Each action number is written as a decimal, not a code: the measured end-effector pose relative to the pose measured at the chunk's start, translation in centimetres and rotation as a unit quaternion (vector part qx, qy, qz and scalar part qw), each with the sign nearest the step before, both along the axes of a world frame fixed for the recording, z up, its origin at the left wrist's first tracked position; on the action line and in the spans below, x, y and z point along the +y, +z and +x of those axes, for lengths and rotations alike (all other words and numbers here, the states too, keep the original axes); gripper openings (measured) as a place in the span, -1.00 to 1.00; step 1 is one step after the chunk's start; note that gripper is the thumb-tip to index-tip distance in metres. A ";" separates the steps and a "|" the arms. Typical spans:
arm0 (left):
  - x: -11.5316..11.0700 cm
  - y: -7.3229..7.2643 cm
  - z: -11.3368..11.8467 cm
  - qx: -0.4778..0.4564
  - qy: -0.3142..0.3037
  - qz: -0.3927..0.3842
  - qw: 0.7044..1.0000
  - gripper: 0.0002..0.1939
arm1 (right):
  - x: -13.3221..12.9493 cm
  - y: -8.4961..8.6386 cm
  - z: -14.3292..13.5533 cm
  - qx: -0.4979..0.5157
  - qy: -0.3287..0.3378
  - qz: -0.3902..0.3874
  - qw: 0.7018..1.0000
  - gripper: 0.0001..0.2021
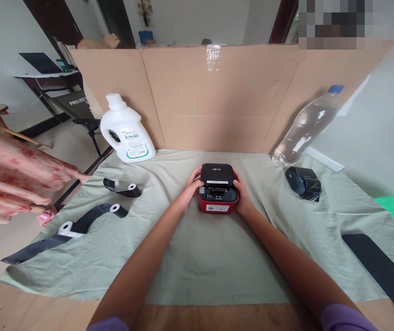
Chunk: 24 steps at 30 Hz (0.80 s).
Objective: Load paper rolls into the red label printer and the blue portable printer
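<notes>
Label printer (217,188): small, hard box on the green cloth (197,257), in front of the cardboard wall (190,96); probably light, smooth.
Left hand (190,187): pressed on its left side.
Right hand (241,195): pressed on its right side.
Best hold: both sides.

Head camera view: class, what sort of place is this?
Probably a home room set up as a makeshift workspace: a cloth-covered table, a cardboard screen, a detergent bottle and a folding chair.
</notes>
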<state>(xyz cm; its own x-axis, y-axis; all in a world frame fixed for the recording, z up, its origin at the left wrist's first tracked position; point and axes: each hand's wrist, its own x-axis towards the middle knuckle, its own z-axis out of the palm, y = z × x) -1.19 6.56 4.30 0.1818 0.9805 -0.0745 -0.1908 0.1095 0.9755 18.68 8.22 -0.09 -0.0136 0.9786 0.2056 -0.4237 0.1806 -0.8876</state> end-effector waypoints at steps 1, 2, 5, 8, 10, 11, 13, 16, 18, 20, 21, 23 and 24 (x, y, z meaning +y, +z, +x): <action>0.0 0.1 0.0 0.000 0.001 -0.001 1.000 -0.28 | 0.0 0.2 0.0 -0.002 0.000 -0.002 1.000 -0.52; -0.1 0.1 0.1 -0.001 0.001 -0.001 1.000 -0.26 | 0.1 0.4 0.0 -0.005 0.000 -0.002 1.000 -0.51; 0.0 0.0 0.1 -0.008 0.004 0.001 1.000 -0.24 | 0.2 0.9 0.1 -0.015 0.000 -0.007 1.000 -0.47; 0.1 -0.3 0.1 -0.019 0.003 0.014 1.000 -0.24 | 0.3 1.2 0.4 -0.018 0.000 -0.019 1.000 -0.43; 0.2 -0.5 0.0 -0.018 -0.001 0.023 1.000 -0.25 | 0.4 1.1 0.5 -0.019 0.000 -0.026 0.999 -0.41; 0.3 -0.6 0.0 -0.014 -0.001 0.023 1.000 -0.25 | 0.4 1.1 0.6 -0.019 0.001 -0.026 0.999 -0.41; 0.4 -0.6 0.0 -0.008 0.004 0.015 1.000 -0.24 | 0.5 0.9 0.7 -0.017 0.008 -0.021 1.000 -0.41; 0.3 -0.6 0.0 -0.011 0.011 -0.007 1.000 -0.21 | 0.5 0.6 0.6 -0.009 0.022 -0.009 1.000 -0.42; 0.2 -0.6 0.0 -0.013 0.013 -0.016 1.000 -0.20 | 0.3 0.5 0.5 -0.002 0.030 -0.003 1.000 -0.45; 0.2 -0.7 0.0 -0.016 0.015 -0.022 1.000 -0.22 | 0.1 0.4 0.4 0.003 0.032 0.000 0.999 -0.48; 0.1 -0.7 -0.1 -0.018 0.017 -0.024 0.999 -0.23 | 0.0 0.4 0.4 0.004 0.033 0.000 0.999 -0.49; 0.1 -0.7 -0.1 -0.021 0.017 -0.030 0.999 -0.26 | -0.1 0.4 0.3 0.005 0.035 0.001 0.999 -0.52; 0.2 -0.6 -0.1 -0.021 0.016 -0.034 0.999 -0.26 | -0.2 0.4 0.3 0.004 0.037 0.001 0.999 -0.53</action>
